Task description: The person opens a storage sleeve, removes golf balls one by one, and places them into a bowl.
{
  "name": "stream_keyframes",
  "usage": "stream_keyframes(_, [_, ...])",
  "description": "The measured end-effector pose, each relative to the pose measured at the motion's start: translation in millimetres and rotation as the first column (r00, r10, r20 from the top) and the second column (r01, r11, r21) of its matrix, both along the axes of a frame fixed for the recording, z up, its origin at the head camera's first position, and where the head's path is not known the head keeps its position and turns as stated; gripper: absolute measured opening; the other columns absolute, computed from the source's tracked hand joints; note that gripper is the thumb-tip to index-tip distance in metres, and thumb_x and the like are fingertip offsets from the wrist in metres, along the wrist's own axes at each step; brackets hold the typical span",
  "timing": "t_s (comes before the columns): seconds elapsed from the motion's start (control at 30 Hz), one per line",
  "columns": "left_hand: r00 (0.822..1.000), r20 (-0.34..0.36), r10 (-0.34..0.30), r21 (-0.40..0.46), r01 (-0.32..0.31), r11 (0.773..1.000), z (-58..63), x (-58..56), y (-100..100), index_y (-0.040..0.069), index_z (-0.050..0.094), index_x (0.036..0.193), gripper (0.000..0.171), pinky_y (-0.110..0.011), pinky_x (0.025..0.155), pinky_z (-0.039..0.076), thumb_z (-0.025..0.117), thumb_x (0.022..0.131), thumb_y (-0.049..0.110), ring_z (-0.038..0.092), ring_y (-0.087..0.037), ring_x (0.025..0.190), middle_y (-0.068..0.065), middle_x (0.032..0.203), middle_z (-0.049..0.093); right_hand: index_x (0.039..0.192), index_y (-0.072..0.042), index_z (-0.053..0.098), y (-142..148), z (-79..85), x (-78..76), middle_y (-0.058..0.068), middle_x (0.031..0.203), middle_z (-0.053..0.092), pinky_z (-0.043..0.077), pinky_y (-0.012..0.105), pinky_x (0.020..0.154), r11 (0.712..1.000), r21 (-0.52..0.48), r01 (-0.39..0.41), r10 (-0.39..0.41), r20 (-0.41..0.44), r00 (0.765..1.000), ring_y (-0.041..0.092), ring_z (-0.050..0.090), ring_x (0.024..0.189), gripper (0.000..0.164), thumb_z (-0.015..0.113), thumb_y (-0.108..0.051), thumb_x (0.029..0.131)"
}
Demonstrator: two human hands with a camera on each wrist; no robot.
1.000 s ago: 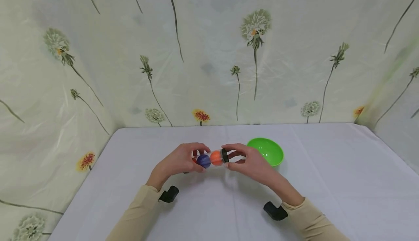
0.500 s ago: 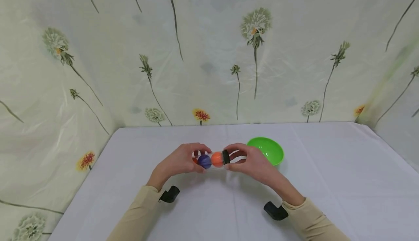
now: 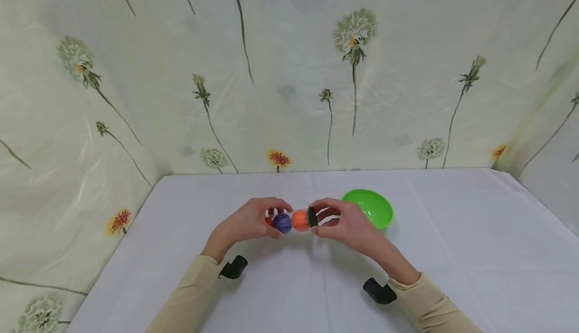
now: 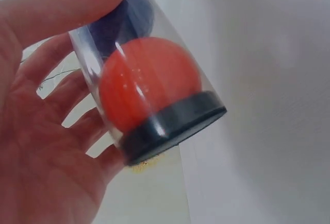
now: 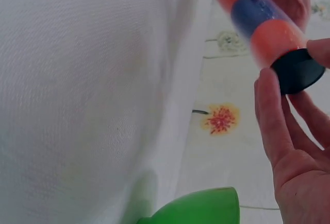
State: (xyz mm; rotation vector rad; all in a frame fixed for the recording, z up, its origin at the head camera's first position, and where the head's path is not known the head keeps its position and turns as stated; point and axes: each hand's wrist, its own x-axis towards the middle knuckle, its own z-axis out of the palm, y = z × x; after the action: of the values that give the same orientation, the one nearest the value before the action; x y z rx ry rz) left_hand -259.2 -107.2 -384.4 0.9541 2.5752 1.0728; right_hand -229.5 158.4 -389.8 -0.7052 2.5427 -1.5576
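The left hand's (image 3: 251, 218) grip is opened to about the width of a clear tube (image 5: 260, 19), with the thumb on one side and fingers curled round the other. The right hand's (image 3: 350, 226) grip is spread as wide as the black cap (image 3: 312, 217) at the tube's right end, thumb and fingertips set around it with the palm apart from it. Inside the tube sit an orange ball (image 3: 300, 220), a blue ball (image 3: 282, 223) and a second orange ball (image 4: 149, 85) beside another black end piece (image 4: 175, 128). The tube lies sideways, held above the bench (image 3: 289, 293). A green bowl (image 3: 373, 206) stands on the bench just behind the right hand, which partly hides it. Farther back hangs a flower-patterned cloth (image 3: 289, 41).
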Motion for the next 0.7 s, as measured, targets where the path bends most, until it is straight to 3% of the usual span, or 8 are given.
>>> stream_keyframes(0.33, [1.0,0.002,0.031,0.019,-0.031,0.999,-1.3,0.2,-4.0,0.024,0.064,0.12,0.048,-0.035,0.078,0.049,0.082,0.078,0.01,0.055,-0.017,0.094,0.005,0.101,0.06,0.123,-0.011,0.065,1.1,-2.1,-0.8,0.005,0.116,0.066,0.055,0.032,0.082,0.998,-0.066,0.021,-0.018,0.036,0.999,0.022,0.067,0.101,0.041,0.076,-0.012,0.083])
stream_keyframes(0.57, [0.997,-0.001,0.071,0.031,-0.071,0.997,-0.8,0.3,-5.4,0.027,0.065,0.12,0.048,-0.036,0.079,0.049,0.082,0.078,0.011,0.054,-0.018,0.096,0.006,0.102,0.061,0.128,-0.005,0.059,5.8,-2.9,-3.9,0.015,0.124,0.061,0.054,0.033,0.084,0.982,-0.185,-0.034,0.046,0.062,0.997,0.033,0.063,0.106,0.043,0.072,-0.005,0.087])
stream_keyframes(0.7, [0.997,0.014,0.081,0.051,-0.082,0.995,-2.9,-0.6,-6.3,0.028,0.065,0.119,0.047,-0.036,0.08,0.048,0.081,0.078,0.012,0.054,-0.018,0.097,0.006,0.103,0.061,0.127,-0.004,0.059,7.0,-4.0,-5.8,0.015,0.123,0.06,0.054,0.032,0.084,0.981,-0.192,-0.035,0.043,0.041,0.998,0.035,0.062,0.105,0.044,0.073,-0.005,0.086])
